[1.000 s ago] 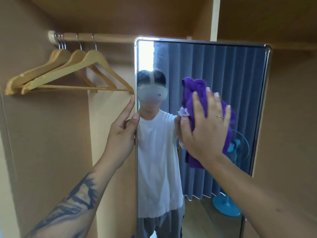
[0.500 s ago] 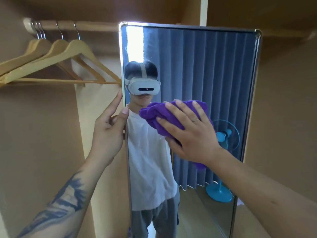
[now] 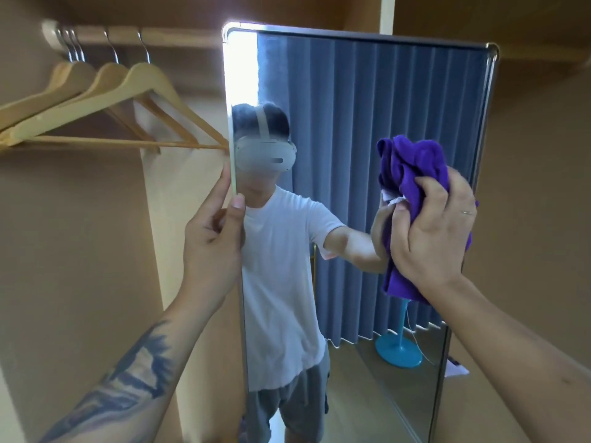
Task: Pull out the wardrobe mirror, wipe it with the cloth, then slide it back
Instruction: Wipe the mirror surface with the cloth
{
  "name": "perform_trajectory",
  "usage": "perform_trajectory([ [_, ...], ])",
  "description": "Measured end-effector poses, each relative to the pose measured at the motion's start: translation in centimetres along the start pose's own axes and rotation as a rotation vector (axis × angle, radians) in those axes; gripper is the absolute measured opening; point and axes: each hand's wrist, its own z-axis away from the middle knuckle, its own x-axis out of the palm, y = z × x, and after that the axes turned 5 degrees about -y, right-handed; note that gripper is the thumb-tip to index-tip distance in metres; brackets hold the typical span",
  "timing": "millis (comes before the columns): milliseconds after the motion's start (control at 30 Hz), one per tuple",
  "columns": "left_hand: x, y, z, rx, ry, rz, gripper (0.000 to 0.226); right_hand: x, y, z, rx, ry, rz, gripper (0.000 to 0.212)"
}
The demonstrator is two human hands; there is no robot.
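At far left, wooden hangers [image 3: 96,100] are seen on the rail [image 3: 128,35]. The left hand [image 3: 214,231] is kept on the left edge of the mirror [image 3: 367,107], the grip clamped on the frame with the thumb on the glass and the fingers behind. The mirror stands pulled out of the wardrobe, upright. The purple cloth [image 3: 412,174] has been carried from the middle of the glass to its right side within the last second (a sideways stroke), so wiping is judged under way, with the lower glass probably untouched. The right hand [image 3: 438,231] is raised, wrist extended, its grip bunched tight on the cloth, pressed to the glass.
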Motion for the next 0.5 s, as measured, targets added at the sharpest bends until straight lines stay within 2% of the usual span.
perform_trajectory([
  [167,-0.1,0.2,-0.1,0.000,-0.007,-0.012,0.043,1.2,-5.5,-3.4,0.073,0.107,-0.005,0.040],
  [233,-0.1,0.3,0.0,-0.004,-0.008,-0.003,0.045,1.6,-7.7,-4.3,0.048,0.115,-0.035,0.037],
  [367,-0.2,0.6,-0.1,-0.028,-0.011,0.037,0.045,2.5,-10.4,-3.5,-0.141,0.005,-0.064,0.032],
  [500,-0.3,0.7,-0.1,-0.048,-0.021,0.055,0.044,2.2,-8.6,-2.0,-0.385,-0.122,-0.036,0.040],
])
